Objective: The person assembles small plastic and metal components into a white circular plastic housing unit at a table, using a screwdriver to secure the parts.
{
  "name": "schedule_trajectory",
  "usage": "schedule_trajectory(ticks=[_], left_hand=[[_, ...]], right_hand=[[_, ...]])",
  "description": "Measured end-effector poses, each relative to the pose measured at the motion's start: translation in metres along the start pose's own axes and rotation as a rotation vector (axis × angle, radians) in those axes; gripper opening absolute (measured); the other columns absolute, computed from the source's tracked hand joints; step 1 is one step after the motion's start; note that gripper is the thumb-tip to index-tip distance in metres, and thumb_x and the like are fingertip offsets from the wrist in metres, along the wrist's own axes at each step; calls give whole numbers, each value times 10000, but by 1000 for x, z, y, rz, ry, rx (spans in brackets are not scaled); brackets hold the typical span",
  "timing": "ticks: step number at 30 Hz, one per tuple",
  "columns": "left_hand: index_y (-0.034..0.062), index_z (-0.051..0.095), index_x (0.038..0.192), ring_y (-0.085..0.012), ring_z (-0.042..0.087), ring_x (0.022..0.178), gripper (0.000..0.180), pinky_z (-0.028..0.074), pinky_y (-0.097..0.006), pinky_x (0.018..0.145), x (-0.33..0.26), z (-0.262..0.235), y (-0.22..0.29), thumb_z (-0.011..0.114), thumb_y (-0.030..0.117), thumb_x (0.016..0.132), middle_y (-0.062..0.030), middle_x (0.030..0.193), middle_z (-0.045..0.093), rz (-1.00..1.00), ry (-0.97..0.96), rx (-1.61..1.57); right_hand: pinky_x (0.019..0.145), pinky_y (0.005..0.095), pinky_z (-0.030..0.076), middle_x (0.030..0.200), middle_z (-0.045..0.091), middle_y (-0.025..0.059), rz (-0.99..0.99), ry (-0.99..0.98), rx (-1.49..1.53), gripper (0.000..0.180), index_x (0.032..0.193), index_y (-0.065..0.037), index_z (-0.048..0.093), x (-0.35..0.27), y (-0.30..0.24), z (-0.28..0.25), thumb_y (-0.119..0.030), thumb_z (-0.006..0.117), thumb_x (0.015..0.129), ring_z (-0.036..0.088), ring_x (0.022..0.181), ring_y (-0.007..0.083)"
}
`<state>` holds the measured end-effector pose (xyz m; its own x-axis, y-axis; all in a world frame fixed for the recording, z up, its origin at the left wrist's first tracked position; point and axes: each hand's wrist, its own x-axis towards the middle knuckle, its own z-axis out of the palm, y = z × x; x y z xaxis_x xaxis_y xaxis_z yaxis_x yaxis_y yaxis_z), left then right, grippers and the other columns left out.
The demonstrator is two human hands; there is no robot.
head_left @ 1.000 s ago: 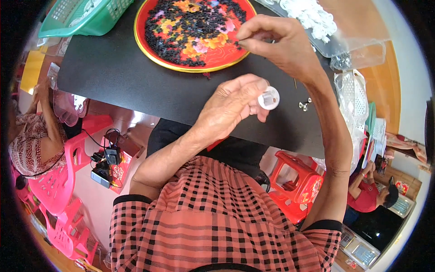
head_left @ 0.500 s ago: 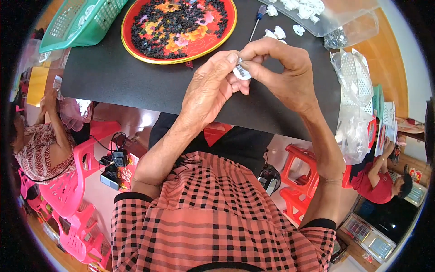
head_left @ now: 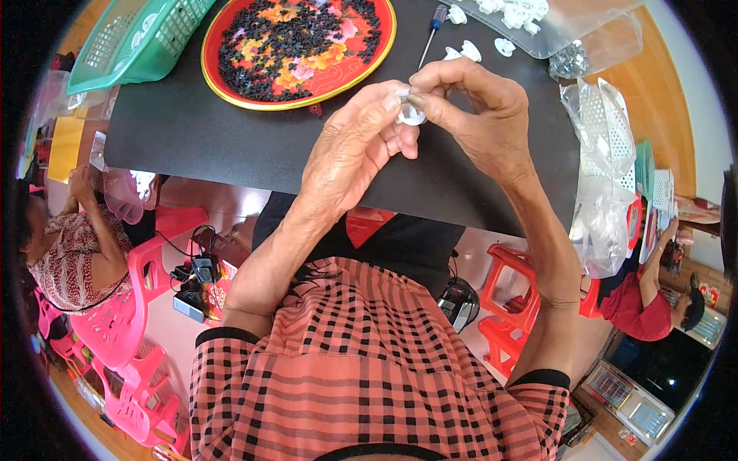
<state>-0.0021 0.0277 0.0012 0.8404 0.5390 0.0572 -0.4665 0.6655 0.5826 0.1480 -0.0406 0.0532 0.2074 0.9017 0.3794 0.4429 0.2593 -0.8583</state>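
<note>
Over the dark table, both hands meet on a small round white plastic part. My left hand is closed on its left side, thumb and forefinger gripping it while the other fingers curl below. From the right, my right hand pinches at the part's upper edge with thumb and forefinger. Whether a smaller piece sits between those fingertips is hidden. Just beyond the hands lies a screwdriver with a blue and black handle. Similar white parts lie close to it.
A red floral tray of small black pieces is at the far left-centre, beside a green basket. A clear bin of white parts and a bag of small metal pieces stand far right. Co-workers sit left and right.
The white part has tilted in my fingers, and both hands have shifted only slightly. The co-worker on the right has moved an arm.
</note>
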Motion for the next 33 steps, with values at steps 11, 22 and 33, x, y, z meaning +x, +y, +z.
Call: schedule_trajectory(ticks=[11, 22, 33], left_hand=[[-32, 524, 1072, -153, 585, 798, 286, 519, -309, 720, 0, -3, -1, 480, 223, 952, -87, 894, 577, -27, -4, -28], [-47, 534, 1061, -159, 588, 805, 292, 524, -310, 736, -1, 0, 2, 440, 214, 968, -97, 914, 582, -60, 6, -67], [-43, 545, 1014, -169, 585, 785, 277, 522, -313, 725, 1, -1, 1, 460, 216, 961, -110, 901, 585, -88, 30, -73]], right_hand=[[699, 225, 475, 772, 654, -6, -32, 27, -20, 113, 873, -24, 666, -1, -2, 5, -13, 684, 763, 572, 728, 48], [666, 206, 482, 795, 645, 12, 54, 131, 201, 152, 923, -3, 650, -7, 13, 14, 13, 681, 775, 577, 733, 57], [603, 202, 489, 798, 640, 34, 45, 214, 344, 137, 918, 21, 637, -11, 10, 23, 38, 669, 786, 589, 697, 72]])
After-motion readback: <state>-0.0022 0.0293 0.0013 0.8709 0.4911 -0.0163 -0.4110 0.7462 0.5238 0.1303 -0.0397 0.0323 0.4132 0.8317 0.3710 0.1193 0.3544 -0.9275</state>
